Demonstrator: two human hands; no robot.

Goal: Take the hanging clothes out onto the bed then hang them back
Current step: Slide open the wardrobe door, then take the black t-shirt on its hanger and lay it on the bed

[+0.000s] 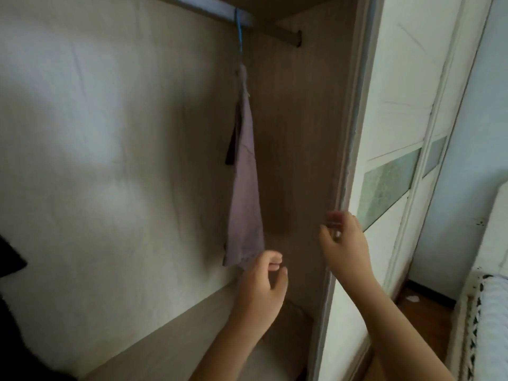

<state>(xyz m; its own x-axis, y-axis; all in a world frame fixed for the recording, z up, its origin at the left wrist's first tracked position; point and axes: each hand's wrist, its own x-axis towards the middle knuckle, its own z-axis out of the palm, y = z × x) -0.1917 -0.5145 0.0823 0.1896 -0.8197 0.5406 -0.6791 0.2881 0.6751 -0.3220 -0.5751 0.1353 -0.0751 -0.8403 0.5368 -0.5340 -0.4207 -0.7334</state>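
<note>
A pale mauve garment point(246, 188) hangs on a blue hanger point(239, 37) from the wardrobe rail point(220, 11), close to the right inner wall. A dark strip of cloth shows behind it. My left hand point(262, 287) is raised just below and right of the garment's hem, fingers loosely curled and holding nothing. My right hand point(345, 243) is lifted near the wardrobe's front edge, fingers loosely bent, nothing in it. Whether either hand touches the cloth or the frame I cannot tell.
The wardrobe's pale back panel point(110, 133) fills the left. A white sliding door point(390, 160) with frosted panes stands at the right. A white bed edge point(489, 312) shows at far right over a wooden floor point(428, 309). Dark fabric point(11, 265) sits at the left edge.
</note>
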